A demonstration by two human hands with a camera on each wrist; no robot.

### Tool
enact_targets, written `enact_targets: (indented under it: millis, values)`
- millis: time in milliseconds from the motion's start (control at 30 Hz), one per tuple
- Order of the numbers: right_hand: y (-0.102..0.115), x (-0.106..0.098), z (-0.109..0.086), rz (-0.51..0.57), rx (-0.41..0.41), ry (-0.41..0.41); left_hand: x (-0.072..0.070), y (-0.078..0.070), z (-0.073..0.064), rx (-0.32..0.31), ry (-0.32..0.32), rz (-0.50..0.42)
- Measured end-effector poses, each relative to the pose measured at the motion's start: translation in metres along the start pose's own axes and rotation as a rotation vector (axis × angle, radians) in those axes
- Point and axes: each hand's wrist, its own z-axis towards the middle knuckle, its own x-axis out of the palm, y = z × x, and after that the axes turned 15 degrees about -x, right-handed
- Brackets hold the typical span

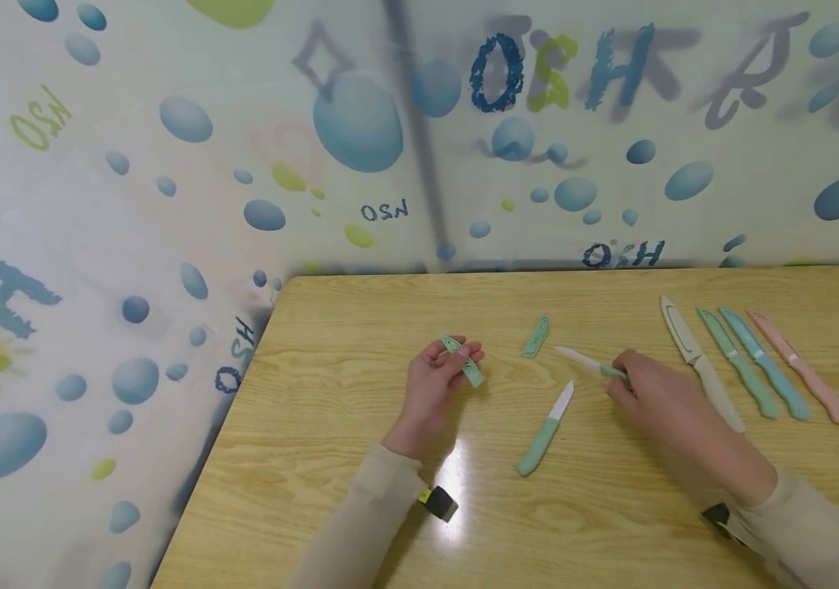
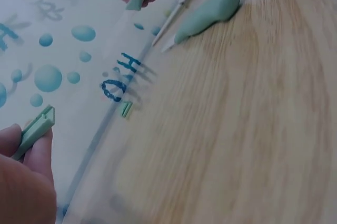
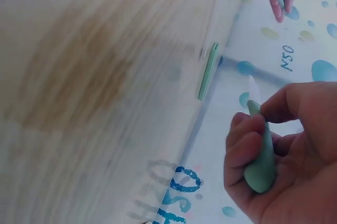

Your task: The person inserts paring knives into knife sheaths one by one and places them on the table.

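Note:
My left hand point(image 1: 437, 380) holds a green knife sheath point(image 1: 472, 372) between thumb and fingers, above the left part of the table. In the left wrist view the open end of that sheath point(image 2: 45, 120) shows. My right hand point(image 1: 666, 405) grips the green handle point(image 3: 261, 163) of a small knife with a white blade point(image 1: 576, 356) that points left. Between the hands, a second green-handled knife point(image 1: 540, 446) lies unsheathed on the wood, its white blade pointing away. Beyond it lies another green sheath point(image 1: 536, 336), touched by neither hand.
To the right lie several sheathed knives side by side: a large cream one point(image 1: 715, 391), a green one point(image 1: 751, 380), a blue one point(image 1: 780, 380) and a pink one point(image 1: 817, 384). The wooden table point(image 1: 316, 368) meets a patterned wall covering point(image 1: 361, 229) at its back edge.

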Motion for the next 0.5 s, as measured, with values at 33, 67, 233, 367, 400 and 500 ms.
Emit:
enact_targets:
  millis: [33, 67, 233, 367, 400, 500]
  values:
    - [0.002, 0.000, -0.001, 0.017, 0.002, 0.000, 0.001, 0.001, 0.000, -0.005, 0.003, -0.016]
    - [0.003, -0.001, -0.002, 0.031, 0.001, -0.002, 0.003, 0.001, -0.001, -0.010, 0.007, -0.031]
    - [0.012, -0.001, -0.006, 0.059, -0.023, -0.017, 0.010, 0.005, -0.003, -0.010, 0.018, -0.083]
    - [0.017, 0.001, -0.009, 0.067, -0.053, -0.032, 0.014, 0.006, -0.005, 0.001, 0.023, -0.110]
    - [0.018, 0.001, -0.009, 0.070, -0.056, -0.033, 0.014, 0.007, -0.005, 0.002, 0.021, -0.116]
    - [0.023, 0.002, -0.011, 0.087, -0.054, -0.032, 0.017, 0.009, -0.005, 0.002, 0.011, -0.131]
